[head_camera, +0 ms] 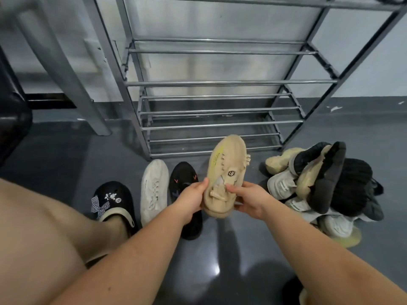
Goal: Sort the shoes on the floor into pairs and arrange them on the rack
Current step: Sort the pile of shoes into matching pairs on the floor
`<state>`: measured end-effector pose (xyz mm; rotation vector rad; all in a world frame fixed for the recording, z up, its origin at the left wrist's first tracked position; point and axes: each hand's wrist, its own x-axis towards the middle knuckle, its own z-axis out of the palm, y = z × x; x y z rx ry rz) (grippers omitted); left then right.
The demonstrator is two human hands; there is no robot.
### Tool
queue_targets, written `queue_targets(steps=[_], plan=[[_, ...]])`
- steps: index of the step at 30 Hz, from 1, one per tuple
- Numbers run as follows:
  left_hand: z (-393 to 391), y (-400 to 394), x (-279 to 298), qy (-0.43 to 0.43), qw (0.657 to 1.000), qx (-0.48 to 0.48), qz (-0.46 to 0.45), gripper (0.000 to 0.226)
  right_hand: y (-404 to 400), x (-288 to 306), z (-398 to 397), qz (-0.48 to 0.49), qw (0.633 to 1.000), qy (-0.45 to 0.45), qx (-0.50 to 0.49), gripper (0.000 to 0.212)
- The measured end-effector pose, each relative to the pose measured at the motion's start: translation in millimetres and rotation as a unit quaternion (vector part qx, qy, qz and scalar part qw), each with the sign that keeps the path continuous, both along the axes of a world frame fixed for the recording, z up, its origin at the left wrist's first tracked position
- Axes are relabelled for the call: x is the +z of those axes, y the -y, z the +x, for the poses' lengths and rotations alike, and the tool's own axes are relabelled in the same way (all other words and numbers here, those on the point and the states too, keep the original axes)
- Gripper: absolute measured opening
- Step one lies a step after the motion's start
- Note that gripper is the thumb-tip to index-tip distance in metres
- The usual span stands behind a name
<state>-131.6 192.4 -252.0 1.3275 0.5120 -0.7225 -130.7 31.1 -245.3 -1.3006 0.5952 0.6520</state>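
Note:
I hold a beige knit sneaker [226,170] in the air in front of the metal shoe rack [220,82], its toe pointing away. My left hand [191,199] grips its heel side from the left, and my right hand [248,200] grips it from the right. On the floor below sit a cream sneaker [154,188] and a black sneaker [184,179] side by side. A pile of shoes [319,188] in black, beige and white lies at the right. The rack's shelves hold no shoes.
My own foot in a black clog [114,201] with charms stands at the left, beside my bent knee. A grey metal post [72,78] rises left of the rack. The floor is dark grey and glossy, and a wall runs behind the rack.

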Motion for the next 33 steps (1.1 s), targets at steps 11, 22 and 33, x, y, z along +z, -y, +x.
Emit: queue_targets(steps=[11,22,33], plan=[[-2.7,-0.1,-50.9,-0.099,0.99,-0.021,0.098,0.038,3.1,-48.3,-2.6,-0.077,0.993,-0.078,0.036,0.011],[16.9,10.9,-85.3,-0.113,0.978,-0.065,0.166,0.027,4.1,-88.6,28.1,-0.19,0.971,-0.043,0.136,0.031],[26.3,19.8,-75.1,-0.001,0.936,-0.184,0.3,0.049,2.5,-83.9,34.8,-0.201,0.96,-0.059,0.186,0.057]])
